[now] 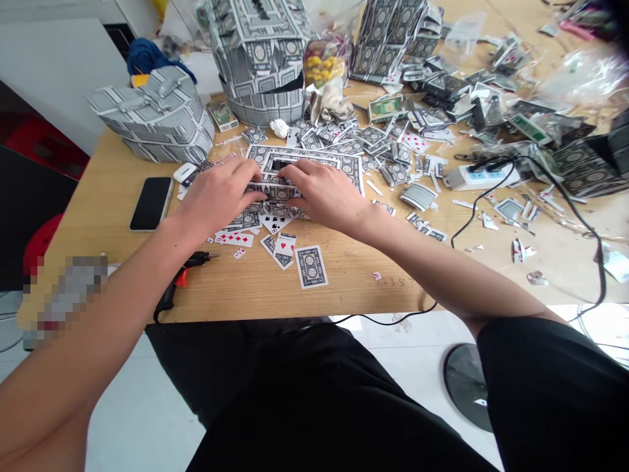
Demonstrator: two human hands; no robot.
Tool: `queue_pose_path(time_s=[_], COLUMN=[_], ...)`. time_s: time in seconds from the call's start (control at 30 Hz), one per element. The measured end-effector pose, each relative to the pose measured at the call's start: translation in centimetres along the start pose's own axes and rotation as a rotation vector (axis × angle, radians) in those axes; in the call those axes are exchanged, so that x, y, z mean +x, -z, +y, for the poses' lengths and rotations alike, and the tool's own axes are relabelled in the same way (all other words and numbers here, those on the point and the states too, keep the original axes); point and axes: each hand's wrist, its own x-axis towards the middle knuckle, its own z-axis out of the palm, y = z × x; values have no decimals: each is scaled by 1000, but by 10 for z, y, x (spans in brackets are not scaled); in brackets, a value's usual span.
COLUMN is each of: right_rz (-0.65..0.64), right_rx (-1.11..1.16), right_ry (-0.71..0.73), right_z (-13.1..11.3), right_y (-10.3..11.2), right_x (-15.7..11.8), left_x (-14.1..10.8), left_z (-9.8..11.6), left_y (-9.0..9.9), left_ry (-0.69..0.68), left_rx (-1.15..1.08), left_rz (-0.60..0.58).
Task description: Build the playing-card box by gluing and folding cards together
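Observation:
Both my hands are on a flat piece built from patterned playing cards, near the middle of the table. My left hand grips its front edge at the left, thumb below and fingers on top. At the right of the same edge, my right hand holds on with bent fingers and thumb. A dark slot shows on top between the hands. Just in front lie loose cards, among them a face-down card and a trimmed heart card. The underside of the piece is hidden.
A black glue gun lies by my left forearm, near a phone. Larger card-built shapes stand behind. Card scraps and packaging cover the right side, around a white power strip with a black cable.

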Motion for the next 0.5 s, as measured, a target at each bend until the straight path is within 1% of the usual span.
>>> queue_pose_path(time_s=[0.27,0.5], right_rz=[28,-20], right_rx=[17,27], right_ry=[20,6], right_z=[4,3], right_y=[-3,3], right_x=[1,3], left_x=[2,1], left_z=[-1,-3], left_y=[0,0], left_ry=[-32,-41], left_rx=[32,44], left_rz=[28,31])
